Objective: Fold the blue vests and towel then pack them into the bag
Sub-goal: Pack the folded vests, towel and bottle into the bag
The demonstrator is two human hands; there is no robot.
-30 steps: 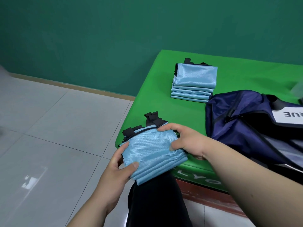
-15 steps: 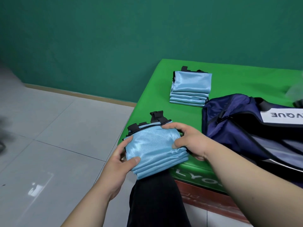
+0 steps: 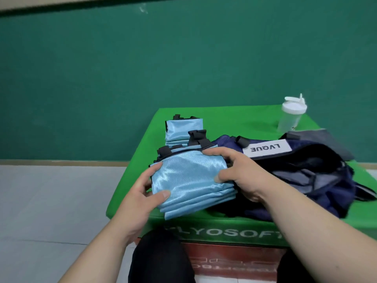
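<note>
A stack of folded light-blue vests [image 3: 189, 180] with black straps is held above the near edge of the green mat. My left hand [image 3: 140, 198] grips its left side, thumb on top. My right hand [image 3: 238, 172] grips its right side, fingers curled over the top edge. Behind it, a second stack of folded blue vests [image 3: 183, 129] lies on the mat, partly hidden. The navy bag [image 3: 306, 172] with a white "LVQUE" label lies open to the right, touching my right wrist.
The green mat [image 3: 234, 123] covers a low block printed "LYOSOFT". A clear shaker bottle [image 3: 290, 115] with a white lid stands at the back right. A grey cloth [image 3: 318, 137] lies behind the bag. Tiled floor spreads left; my dark-clad knees sit below.
Both hands have carried the held stack rightward, closer to the bag. The camera has tilted up and right, bringing the bottle into view.
</note>
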